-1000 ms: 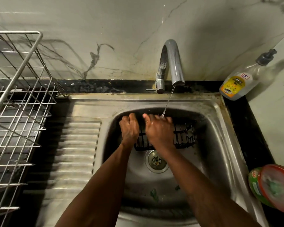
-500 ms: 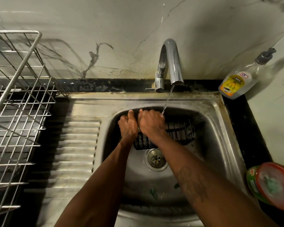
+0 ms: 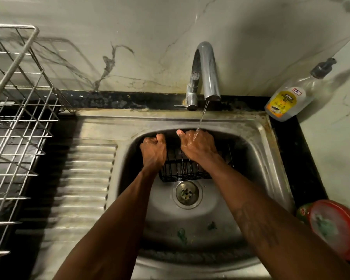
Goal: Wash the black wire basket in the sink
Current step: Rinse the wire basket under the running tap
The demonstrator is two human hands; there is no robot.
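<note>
The black wire basket (image 3: 185, 172) lies at the back of the steel sink (image 3: 267, 158), just behind the drain (image 3: 187, 194). My left hand (image 3: 153, 151) is closed on the basket's left end. Over the basket's middle, my right hand (image 3: 198, 145) presses on its far rim, fingers curled on the wire. A thin stream of water from the chrome tap (image 3: 206, 71) falls onto the back of my right hand. My hands and forearms hide much of the basket.
A large silver wire dish rack (image 3: 18, 122) stands on the left, beside the ribbed drainboard (image 3: 83, 184). A dish soap pump bottle (image 3: 287, 100) leans in the back right corner. A red-lidded tub (image 3: 331, 225) sits at the sink's right front. Green scraps lie in the basin.
My right hand has slid right along the basket, away from my left hand, and now sits under the water stream. The basket has shifted slightly in the sink.
</note>
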